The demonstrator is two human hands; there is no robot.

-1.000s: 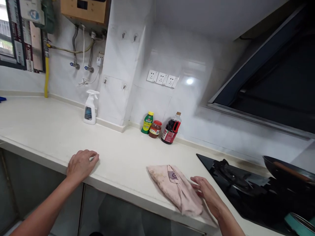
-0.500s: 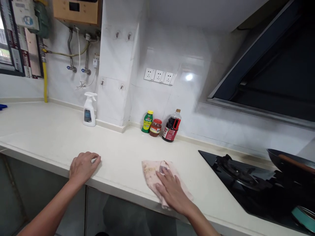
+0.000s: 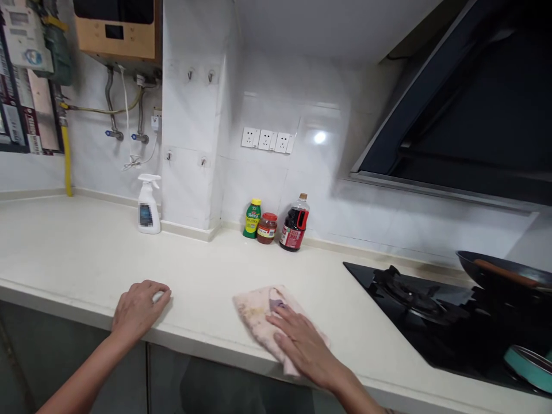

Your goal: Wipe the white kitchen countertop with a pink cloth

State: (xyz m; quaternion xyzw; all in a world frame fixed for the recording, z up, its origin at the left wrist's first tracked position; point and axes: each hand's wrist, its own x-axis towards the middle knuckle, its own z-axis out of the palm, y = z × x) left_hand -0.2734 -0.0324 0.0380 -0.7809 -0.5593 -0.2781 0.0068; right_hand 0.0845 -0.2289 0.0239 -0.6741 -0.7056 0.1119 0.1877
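A pale pink cloth [image 3: 254,310] with brownish stains and a dark printed patch lies spread on the white countertop [image 3: 194,264], its near corner at the front edge. My right hand [image 3: 297,339] presses on it from above, fingers outstretched and flat, covering part of it. Farther left, my left hand [image 3: 140,307] rests on the counter near the front edge. Its fingers are loosely curled in, with a small gap by the thumb, and I see nothing in them.
Along the back wall stand a white spray bottle [image 3: 149,207], a green bottle [image 3: 252,219], a red-lidded jar [image 3: 267,229] and a dark sauce bottle [image 3: 295,224]. To the right are the black gas stove [image 3: 414,316], a wok [image 3: 495,276] and a teal-rimmed pan [image 3: 528,368]. A range hood [image 3: 466,115] overhangs them.
My right hand and the cloth have shifted slightly left along the counter. The camera view has also moved a little, and my left hand stays curled on the counter.
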